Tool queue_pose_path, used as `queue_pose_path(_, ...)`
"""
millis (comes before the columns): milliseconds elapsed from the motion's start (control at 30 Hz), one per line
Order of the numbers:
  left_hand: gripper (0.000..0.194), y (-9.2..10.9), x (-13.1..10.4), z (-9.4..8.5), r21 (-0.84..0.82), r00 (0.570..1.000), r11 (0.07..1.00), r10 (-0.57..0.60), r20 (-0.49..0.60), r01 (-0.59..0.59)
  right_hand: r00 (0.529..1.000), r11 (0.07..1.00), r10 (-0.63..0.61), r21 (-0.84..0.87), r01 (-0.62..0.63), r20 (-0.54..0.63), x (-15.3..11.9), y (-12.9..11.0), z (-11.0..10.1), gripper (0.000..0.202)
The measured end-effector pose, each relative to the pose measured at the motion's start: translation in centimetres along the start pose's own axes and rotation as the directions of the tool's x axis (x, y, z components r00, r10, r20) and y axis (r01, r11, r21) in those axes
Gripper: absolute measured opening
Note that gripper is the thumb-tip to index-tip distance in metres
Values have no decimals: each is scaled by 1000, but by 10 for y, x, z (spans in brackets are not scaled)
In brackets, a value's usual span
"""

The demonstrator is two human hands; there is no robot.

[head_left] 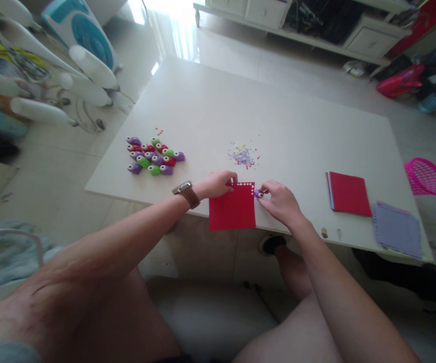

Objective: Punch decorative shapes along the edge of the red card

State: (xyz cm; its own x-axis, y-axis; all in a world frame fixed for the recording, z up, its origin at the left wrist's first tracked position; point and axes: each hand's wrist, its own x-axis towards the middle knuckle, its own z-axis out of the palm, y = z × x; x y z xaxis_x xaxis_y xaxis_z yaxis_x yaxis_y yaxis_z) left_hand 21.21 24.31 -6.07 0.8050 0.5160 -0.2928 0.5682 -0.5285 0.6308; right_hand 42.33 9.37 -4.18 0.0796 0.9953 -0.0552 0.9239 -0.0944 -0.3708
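Observation:
My left hand (220,183) pinches the upper left part of a red square sheet of paper (233,209), which hangs partly over the table's near edge. Small punched holes run along the sheet's top edge and down the top of its right edge. In my right hand (280,199) is a small purple craft punch (257,193), set against the sheet's right edge just below those holes. Several more purple, green and red craft punches (153,157) stand grouped on the left. A pile of purple, yellow and red paper bits (243,155) lies beyond the sheet.
The white table (278,121) also bears a stack of red paper (350,194), punched lilac sheets (397,229) and two small stickers (324,233) on the right. A pink basket (427,176) stands off the right edge. A white cabinet (263,12) is across the floor.

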Motion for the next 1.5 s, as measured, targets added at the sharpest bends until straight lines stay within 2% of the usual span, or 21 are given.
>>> queue_pose_path(967, 28, -4, 3, 6, -2, 1000, 1000, -2, 8, 2, 995, 996, -45, 82, 38, 84, -2, -8, 1, 10)
queue_pose_path(1200, 30, -1, -1, 13, 70, 1000, 997, 23, -11, -22, 991, 994, -53, 102, 41, 121, -2, -8, 5, 15)
queue_pose_path(1400, 41, 11, -9, 18, 241, 980, 966, 128, -152, -89, 988, 993, -56, 114, 40, 144, -1, -7, 3, 16)
queue_pose_path(1500, 28, 13, -8, 21, 208, 988, 972, 126, -84, -107, 987, 992, -58, 118, 40, 150, -1, -4, 1, 17)
